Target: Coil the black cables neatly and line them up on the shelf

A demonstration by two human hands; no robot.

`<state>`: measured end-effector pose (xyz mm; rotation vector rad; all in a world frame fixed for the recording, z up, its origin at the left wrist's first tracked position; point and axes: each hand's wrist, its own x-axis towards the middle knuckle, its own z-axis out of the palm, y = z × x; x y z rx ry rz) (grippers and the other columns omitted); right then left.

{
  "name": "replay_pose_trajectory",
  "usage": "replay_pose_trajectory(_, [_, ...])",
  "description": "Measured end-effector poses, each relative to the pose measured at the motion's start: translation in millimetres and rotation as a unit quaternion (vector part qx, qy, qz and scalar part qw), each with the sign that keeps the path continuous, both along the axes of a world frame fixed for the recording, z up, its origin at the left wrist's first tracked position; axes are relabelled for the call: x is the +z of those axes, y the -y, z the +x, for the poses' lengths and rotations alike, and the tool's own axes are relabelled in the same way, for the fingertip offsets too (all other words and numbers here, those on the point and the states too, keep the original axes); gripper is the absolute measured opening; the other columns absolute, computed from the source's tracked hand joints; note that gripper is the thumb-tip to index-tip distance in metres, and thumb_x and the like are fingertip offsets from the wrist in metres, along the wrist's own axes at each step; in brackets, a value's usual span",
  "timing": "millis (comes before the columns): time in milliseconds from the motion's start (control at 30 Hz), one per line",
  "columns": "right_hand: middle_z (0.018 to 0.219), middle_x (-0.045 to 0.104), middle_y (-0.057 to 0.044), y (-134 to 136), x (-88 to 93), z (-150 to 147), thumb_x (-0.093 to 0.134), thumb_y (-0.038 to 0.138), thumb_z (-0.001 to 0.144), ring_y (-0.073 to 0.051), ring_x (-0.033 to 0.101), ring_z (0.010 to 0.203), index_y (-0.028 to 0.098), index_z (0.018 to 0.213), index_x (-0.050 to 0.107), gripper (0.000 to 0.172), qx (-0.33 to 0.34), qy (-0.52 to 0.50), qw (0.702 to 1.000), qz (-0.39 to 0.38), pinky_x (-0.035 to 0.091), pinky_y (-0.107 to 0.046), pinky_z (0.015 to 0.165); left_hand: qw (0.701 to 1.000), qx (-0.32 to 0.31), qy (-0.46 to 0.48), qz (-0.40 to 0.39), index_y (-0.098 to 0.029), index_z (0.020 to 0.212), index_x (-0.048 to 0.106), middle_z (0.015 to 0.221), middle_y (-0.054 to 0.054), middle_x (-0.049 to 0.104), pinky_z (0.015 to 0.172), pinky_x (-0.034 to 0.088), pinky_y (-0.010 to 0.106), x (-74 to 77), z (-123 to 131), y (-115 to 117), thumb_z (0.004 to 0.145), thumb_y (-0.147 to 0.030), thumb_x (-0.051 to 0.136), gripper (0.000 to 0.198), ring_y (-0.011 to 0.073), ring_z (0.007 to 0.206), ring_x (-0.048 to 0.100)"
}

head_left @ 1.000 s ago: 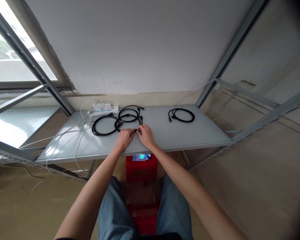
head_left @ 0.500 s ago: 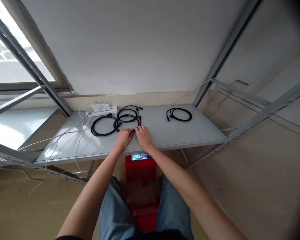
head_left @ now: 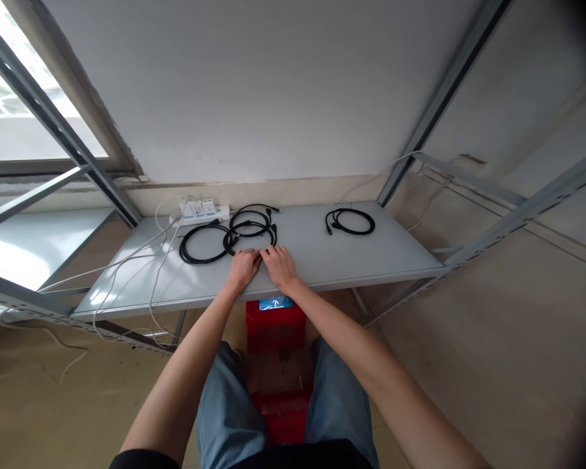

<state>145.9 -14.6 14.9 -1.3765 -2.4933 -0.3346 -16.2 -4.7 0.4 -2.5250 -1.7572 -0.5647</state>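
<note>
Coiled black cables lie on a light grey shelf (head_left: 322, 260). My left hand (head_left: 244, 268) and my right hand (head_left: 279, 266) meet at the near side of the middle coil (head_left: 275, 238), fingers closed on its cable. Left of them lies another black coil (head_left: 190, 254), overlapping the middle one. Behind, a further coil (head_left: 249, 207) overlaps the middle coil too. A separate black coil (head_left: 366, 231) rests alone on the right part of the shelf.
A white power strip (head_left: 209, 215) with plugs stands at the back left, and white cords (head_left: 157, 273) run over the shelf's left front edge. Metal uprights (head_left: 405, 172) flank the shelf. A red box (head_left: 276, 332) with a lit screen (head_left: 276, 303) is below.
Both hands stay at the middle coil, with their fingertips slightly closer together. The view has shifted a little. The screen below shows a different picture.
</note>
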Motion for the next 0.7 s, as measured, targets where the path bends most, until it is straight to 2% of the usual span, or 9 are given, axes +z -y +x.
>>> replay_pose_trajectory(167, [0.112, 0.068, -0.015, -3, -2.6, -4, 0.051, -0.001, 0.095, -0.027, 0.062, 0.098, 0.013, 0.116, 0.064, 0.029, 0.0, -0.007, 1.0, -0.02, 0.041, -0.038, 0.09, 1.0, 0.0, 0.001, -0.004, -0.022, 0.111, 0.075, 0.098, 0.01, 0.075, 0.088, 0.042, 0.036, 0.5, 0, 0, 0.107, -0.028, 0.043, 0.032, 0.0256, 0.095, 0.069])
replay_pose_trajectory(300, [0.106, 0.07, -0.014, -7, -11.0, -3, 0.046, 0.004, 0.101, -0.028, 0.061, 0.098, 0.015, 0.114, 0.064, 0.025, -0.028, -0.058, 0.998, -0.01, 0.041, -0.039, 0.091, 1.0, -0.003, 0.004, 0.002, -0.024, 0.121, 0.074, 0.1, 0.01, 0.076, 0.089, 0.043, 0.036, 1.5, 0, 0, 0.108, -0.031, 0.041, 0.035, 0.0257, 0.097, 0.07])
replay_pose_trajectory(433, [0.103, 0.072, -0.012, -11, -15.4, -1, 0.052, 0.011, 0.104, -0.029, 0.059, 0.103, 0.017, 0.114, 0.064, 0.018, -0.034, -0.117, 0.992, -0.01, 0.041, -0.039, 0.091, 1.0, -0.002, 0.007, 0.002, -0.024, 0.13, 0.071, 0.106, 0.01, 0.078, 0.089, 0.043, 0.037, 1.7, 0, 0, 0.108, -0.03, 0.043, 0.037, 0.0262, 0.1, 0.071])
replay_pose_trajectory(600, [0.097, 0.074, -0.008, -17, -16.4, 2, 0.056, 0.02, 0.106, -0.026, 0.06, 0.099, 0.02, 0.101, 0.067, 0.012, -0.086, -0.204, 0.974, -0.041, 0.041, -0.036, 0.089, 1.0, 0.006, 0.019, 0.007, -0.023, 0.13, 0.071, 0.112, 0.01, 0.078, 0.089, 0.044, 0.038, 0.6, 0, 0, 0.107, -0.031, 0.045, 0.036, 0.0267, 0.103, 0.071])
replay_pose_trajectory(700, [0.096, 0.074, -0.007, -18, -16.1, 3, 0.057, 0.021, 0.106, -0.025, 0.06, 0.097, 0.021, 0.101, 0.069, 0.012, -0.092, -0.222, 0.969, -0.046, 0.04, -0.036, 0.09, 1.0, 0.006, 0.021, 0.005, -0.023, 0.13, 0.072, 0.114, 0.01, 0.079, 0.09, 0.044, 0.037, -0.1, 0, -1, 0.107, -0.031, 0.045, 0.036, 0.0264, 0.104, 0.071])
